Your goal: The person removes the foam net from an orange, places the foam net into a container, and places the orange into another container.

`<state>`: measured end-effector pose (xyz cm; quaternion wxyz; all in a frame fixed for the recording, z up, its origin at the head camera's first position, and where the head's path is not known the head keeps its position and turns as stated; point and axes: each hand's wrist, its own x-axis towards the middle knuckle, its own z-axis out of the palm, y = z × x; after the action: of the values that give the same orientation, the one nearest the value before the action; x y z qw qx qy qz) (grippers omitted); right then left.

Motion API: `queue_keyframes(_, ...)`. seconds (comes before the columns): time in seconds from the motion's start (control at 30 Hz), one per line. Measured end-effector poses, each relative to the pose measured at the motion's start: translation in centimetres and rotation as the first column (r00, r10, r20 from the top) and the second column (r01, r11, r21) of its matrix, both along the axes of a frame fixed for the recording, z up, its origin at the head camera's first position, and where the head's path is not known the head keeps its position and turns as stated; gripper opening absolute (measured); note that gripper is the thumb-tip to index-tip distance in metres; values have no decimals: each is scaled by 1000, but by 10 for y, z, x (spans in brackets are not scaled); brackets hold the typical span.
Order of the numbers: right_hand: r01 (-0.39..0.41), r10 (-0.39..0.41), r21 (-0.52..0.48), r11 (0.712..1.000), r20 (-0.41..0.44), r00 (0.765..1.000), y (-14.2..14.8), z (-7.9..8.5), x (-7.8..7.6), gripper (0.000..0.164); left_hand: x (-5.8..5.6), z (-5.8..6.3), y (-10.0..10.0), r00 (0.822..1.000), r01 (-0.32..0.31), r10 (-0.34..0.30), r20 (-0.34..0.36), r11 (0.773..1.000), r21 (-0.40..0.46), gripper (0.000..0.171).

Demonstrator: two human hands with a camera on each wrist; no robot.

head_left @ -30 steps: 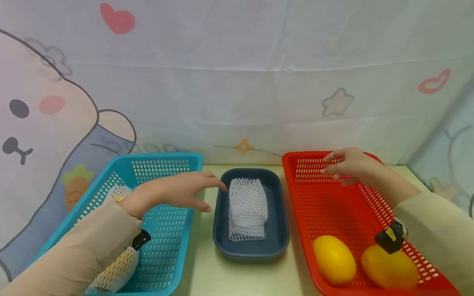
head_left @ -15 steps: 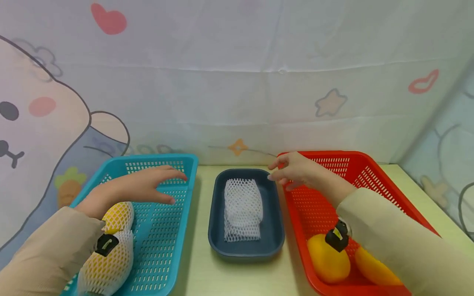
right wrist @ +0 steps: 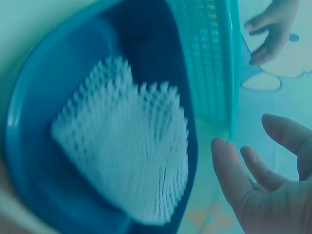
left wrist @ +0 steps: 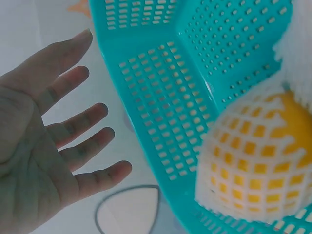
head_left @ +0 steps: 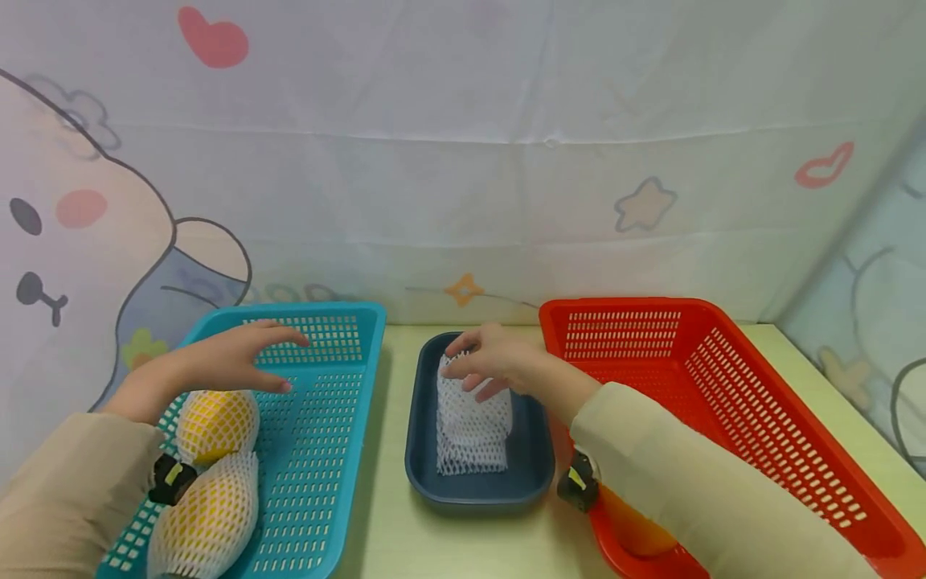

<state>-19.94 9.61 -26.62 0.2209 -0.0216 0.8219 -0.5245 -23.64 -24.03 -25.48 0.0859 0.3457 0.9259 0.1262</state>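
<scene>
My left hand (head_left: 231, 362) hovers over the teal basket (head_left: 350, 450), fingers spread and holding nothing. Two yellow fruits in white foam nets lie in that basket: a farther netted fruit (head_left: 219, 422) and a nearer netted fruit (head_left: 206, 515), partly covered by my left wrist. In the left wrist view, a netted fruit (left wrist: 258, 165) shows to the right of my palm. My right hand (head_left: 499, 362) is above the dark blue tray (head_left: 531, 458), its fingers loosely bent with nothing between them. White foam net sleeves (head_left: 473, 426) lie flat in the tray, partly hidden under that hand.
A red basket (head_left: 694, 310) stands on the right; a yellow fruit (head_left: 637, 527) in it is mostly hidden by my right sleeve. The pale tabletop (head_left: 391, 515) shows between the containers. A printed curtain (head_left: 463, 161) hangs behind, and a dark cable (head_left: 897, 410) is at far right.
My right hand has moved left from over the red basket to over the dark blue tray. My left hand has drawn back left from near the tray to over the teal basket.
</scene>
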Motion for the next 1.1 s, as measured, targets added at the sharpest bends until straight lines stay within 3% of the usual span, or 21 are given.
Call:
queue_keyframes(0.43,36,-24,-171,985,71,997,-55,-20,6,47,-9,-14,-33,991,-123,125,47,992,-31,58)
queue_keyframes(0.8,46,-19,-252,967,108,994,-84,-35,15,51,-11,-25,-50,980,-164,170,102,984,-63,57)
queue_keyframes(1.1,82,-47,-287,955,128,991,-98,-41,22,62,-14,-32,-57,977,-195,200,80,979,-61,58)
